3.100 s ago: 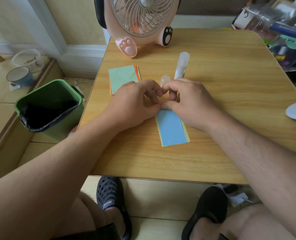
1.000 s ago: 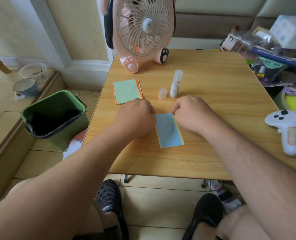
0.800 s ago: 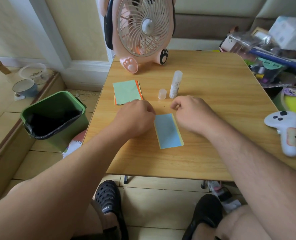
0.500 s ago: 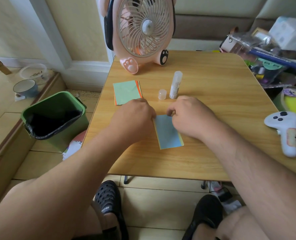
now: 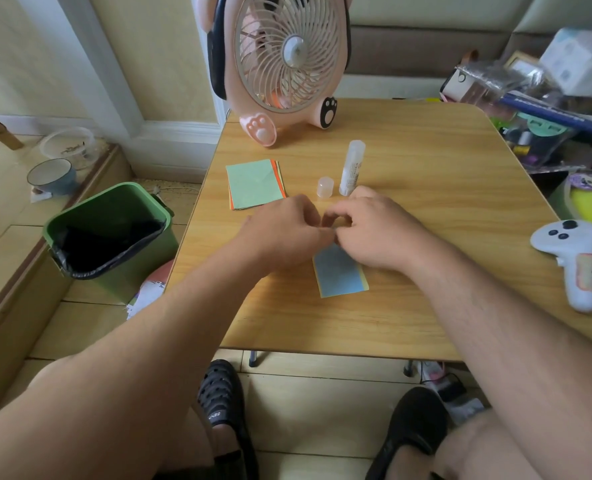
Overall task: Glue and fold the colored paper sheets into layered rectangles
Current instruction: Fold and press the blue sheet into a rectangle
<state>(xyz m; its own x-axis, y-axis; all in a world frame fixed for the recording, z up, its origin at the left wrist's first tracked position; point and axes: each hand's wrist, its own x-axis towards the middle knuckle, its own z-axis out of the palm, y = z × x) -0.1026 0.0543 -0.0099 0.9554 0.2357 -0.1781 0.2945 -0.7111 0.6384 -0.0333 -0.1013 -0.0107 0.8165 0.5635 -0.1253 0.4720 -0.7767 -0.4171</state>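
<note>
- I see both hands meeting at the far end of the blue sheet [image 5: 339, 271], which lies on the desk [image 5: 426, 188] near its middle, with a yellow sheet showing as a thin rim along its right and near edges.
- My left hand [image 5: 284, 233] has its fingers curled over the sheet's far left corner; I cannot tell whether it pinches the paper or only presses on it.
- My right hand [image 5: 370, 230] also has its fingers curled, at the far right corner; what its fingertips do to the paper is hidden as well.
- I judge one layered piece is under way: blue on yellow, apparently joined, with its fold or its pressing flat in hand.
- At about 10 o'clock from the hands lies the stack of colored sheets [image 5: 254, 183], green on top with orange edges showing; this I judge to be the work left.
- The glue stick [image 5: 351, 168] stands uncapped at 12 o'clock, with its cap [image 5: 325, 187] just beside it, so more gluing looks expected.
</note>
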